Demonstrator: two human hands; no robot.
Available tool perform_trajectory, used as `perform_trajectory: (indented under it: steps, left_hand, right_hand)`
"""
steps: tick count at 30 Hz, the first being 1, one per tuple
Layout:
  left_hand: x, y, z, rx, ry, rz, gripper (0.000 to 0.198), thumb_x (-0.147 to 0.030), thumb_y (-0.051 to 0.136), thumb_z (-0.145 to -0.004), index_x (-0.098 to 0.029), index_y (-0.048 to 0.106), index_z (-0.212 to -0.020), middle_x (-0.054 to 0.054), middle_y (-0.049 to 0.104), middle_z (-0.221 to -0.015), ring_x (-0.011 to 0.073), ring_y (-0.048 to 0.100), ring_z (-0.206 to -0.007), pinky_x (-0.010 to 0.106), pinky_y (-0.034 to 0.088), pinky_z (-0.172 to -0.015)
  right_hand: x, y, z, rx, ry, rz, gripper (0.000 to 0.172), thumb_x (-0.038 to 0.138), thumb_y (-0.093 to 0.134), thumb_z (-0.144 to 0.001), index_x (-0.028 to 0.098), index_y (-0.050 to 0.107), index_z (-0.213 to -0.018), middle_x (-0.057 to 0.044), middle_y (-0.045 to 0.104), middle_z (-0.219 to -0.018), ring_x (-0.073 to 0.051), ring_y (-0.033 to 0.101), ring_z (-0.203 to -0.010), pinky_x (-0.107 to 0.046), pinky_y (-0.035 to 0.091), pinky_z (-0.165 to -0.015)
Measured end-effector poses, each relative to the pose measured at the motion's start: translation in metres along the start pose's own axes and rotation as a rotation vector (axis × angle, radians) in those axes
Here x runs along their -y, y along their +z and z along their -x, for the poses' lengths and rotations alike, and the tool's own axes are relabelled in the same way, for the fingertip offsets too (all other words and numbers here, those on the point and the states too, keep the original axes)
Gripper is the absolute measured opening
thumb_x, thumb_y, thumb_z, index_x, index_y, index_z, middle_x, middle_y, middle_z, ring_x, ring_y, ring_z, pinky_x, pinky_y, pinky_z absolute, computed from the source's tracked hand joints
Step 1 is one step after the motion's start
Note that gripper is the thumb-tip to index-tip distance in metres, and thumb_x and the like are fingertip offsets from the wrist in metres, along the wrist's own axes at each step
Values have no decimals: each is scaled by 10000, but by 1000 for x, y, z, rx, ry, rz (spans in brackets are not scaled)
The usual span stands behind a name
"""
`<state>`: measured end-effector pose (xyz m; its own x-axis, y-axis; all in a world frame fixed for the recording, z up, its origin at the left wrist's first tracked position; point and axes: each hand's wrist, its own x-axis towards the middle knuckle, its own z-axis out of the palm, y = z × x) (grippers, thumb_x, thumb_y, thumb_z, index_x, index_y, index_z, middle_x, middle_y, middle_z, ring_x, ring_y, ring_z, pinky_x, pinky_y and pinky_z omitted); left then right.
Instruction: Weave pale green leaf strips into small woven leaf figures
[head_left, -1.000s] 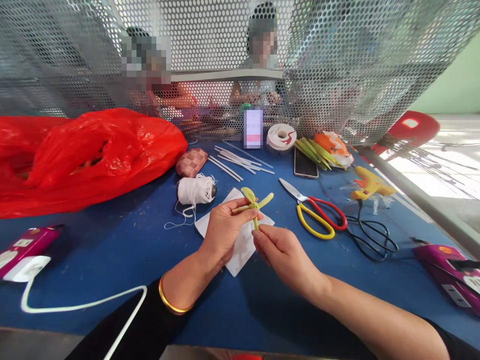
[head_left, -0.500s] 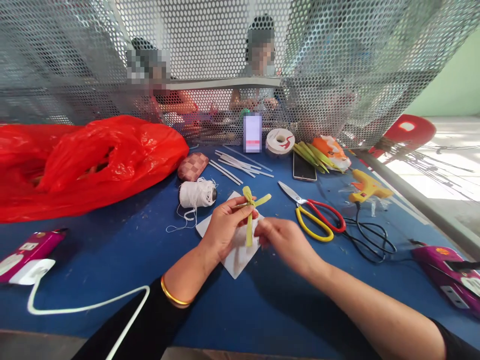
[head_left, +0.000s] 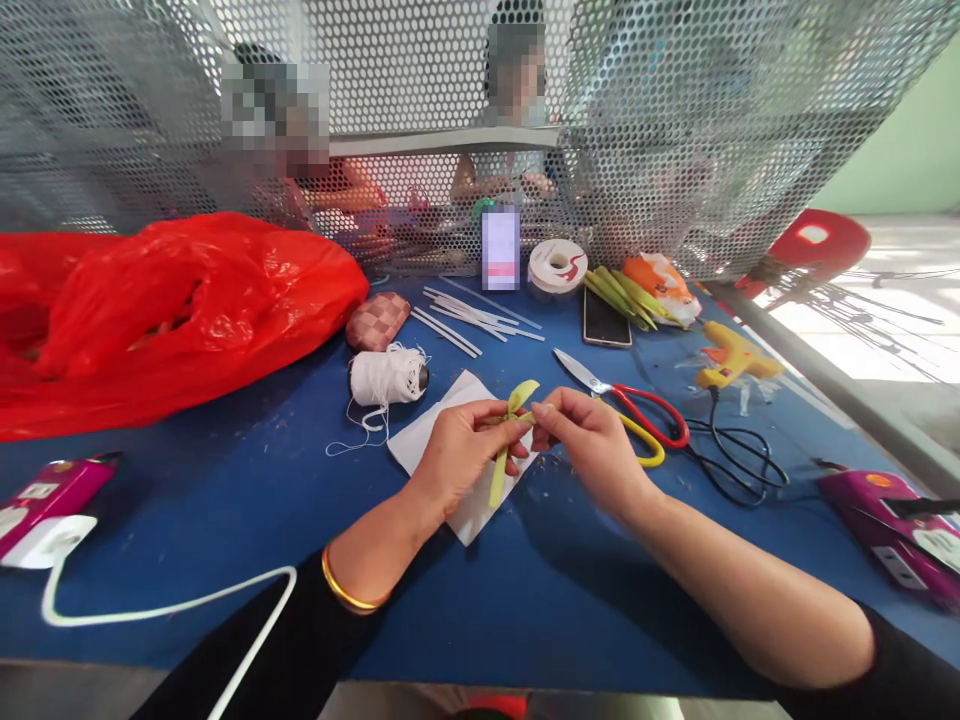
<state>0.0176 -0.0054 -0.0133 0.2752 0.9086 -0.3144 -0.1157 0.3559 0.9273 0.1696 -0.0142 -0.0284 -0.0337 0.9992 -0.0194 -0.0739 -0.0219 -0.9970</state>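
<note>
My left hand (head_left: 457,455) pinches a small yellow-green ribbon piece (head_left: 510,432) shaped like crossed strips, held just above a white sheet of paper (head_left: 442,440) on the blue table (head_left: 225,500). My right hand (head_left: 592,445) meets it from the right, its fingertips closed on the ribbon's right-hand strip. One strip hangs down below my left fingers and another sticks up above them. A gold bangle (head_left: 341,590) sits on my left wrist.
Scissors with red and yellow handles (head_left: 637,415) lie right of my hands, then a yellow glue gun (head_left: 731,360) with a black cord. A spool of white thread (head_left: 386,377), white sticks (head_left: 469,315), a phone (head_left: 606,320), a red plastic bag (head_left: 165,310) and a mesh screen (head_left: 675,120) surround the work spot. Two people sit behind the screen.
My right hand let go of the ribbon's lower strip, drew back, then rose to pinch the right-hand strip beside my left fingers. The left hand kept its hold.
</note>
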Motion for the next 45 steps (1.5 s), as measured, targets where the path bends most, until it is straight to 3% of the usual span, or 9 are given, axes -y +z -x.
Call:
perform_trajectory:
  steps: [5,13,19,23,26,32,40,42,45]
  left_hand:
    - [1,1,0,-35,64,42,257,-275,838,-671,-119,750,-856,19,664,-586,116,600,-532,240,519,-539]
    - [-1,-4,0,-41,76,48,185,-225,803,-687,-131,750,-837,14,674,-597,119,618,-539,245,535,-568]
    - [-2,-12,-1,127,-18,-24,298,-381,719,-795,-130,752,-952,66,717,-652,169,675,-558,308,545,-652]
    - [-1,-10,0,206,-75,-71,351,-433,621,-857,-114,749,-927,97,727,-661,184,671,-532,312,532,-606]
    - [1,-8,0,190,-86,-94,262,-364,717,-791,-128,740,-902,62,716,-639,162,656,-529,282,519,-584]
    - [4,-4,1,200,-79,-146,167,-296,743,-758,-137,734,-810,34,698,-600,149,648,-543,273,525,-606]
    - [7,-2,2,212,-37,-139,135,-268,739,-756,-144,747,-812,38,720,-621,171,684,-614,300,542,-695]
    - [6,-2,1,181,-4,-88,162,-272,733,-767,-147,754,-867,46,748,-684,182,710,-675,320,545,-767]
    - [2,-4,-1,96,71,-3,225,-250,752,-751,-150,751,-952,55,776,-789,196,733,-818,337,512,-908]
  right_hand:
    - [3,1,4,-96,-40,-17,293,395,698,-772,196,557,-608,20,565,-558,-118,520,-530,-275,444,-567]
    - [6,-4,5,-101,-165,112,256,361,667,-811,199,575,-635,12,582,-583,-132,527,-567,-291,435,-591]
    - [12,-15,-6,3,-102,330,346,497,593,-863,179,698,-775,-40,671,-764,-179,588,-734,-319,439,-680]
    - [7,-14,-8,107,16,140,306,457,657,-816,172,693,-712,-18,648,-713,-162,574,-721,-305,433,-699]
    - [2,-9,-6,36,-10,71,203,356,709,-751,173,658,-681,10,609,-655,-131,508,-633,-283,393,-622]
    - [-1,-4,2,-92,-196,213,205,276,647,-776,193,549,-616,27,514,-638,-126,436,-623,-285,365,-600]
    - [-1,-3,1,-113,-167,182,186,292,638,-790,196,566,-648,20,544,-645,-133,466,-617,-282,391,-588]
    - [0,-6,-1,-120,-177,196,182,333,615,-828,192,616,-713,-5,614,-718,-147,528,-660,-293,429,-636]
    - [2,-10,-6,-288,-277,272,222,383,624,-839,198,663,-954,-58,664,-966,-186,591,-857,-322,461,-771]
